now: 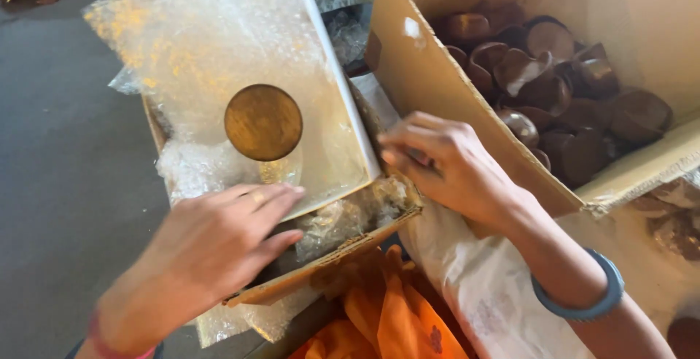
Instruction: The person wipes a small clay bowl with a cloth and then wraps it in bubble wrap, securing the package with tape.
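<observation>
One brown disc [263, 122] is laid on bubble wrap [219, 52], pressed flat by the open left hand [219, 238]; the right hand [445, 162], fingers curled together, grips the wrap's edge. Many clay cups [561, 89] are left unwrapped in the cardboard box [423, 74].

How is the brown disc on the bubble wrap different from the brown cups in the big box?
The disc is flat and round; the cups are hollow. The disc lies alone on bubble wrap, near the left hand; the cups are piled together in the big box, beside the right hand. The disc looks lighter and golden; the cups look darker. Both are brown.
</observation>
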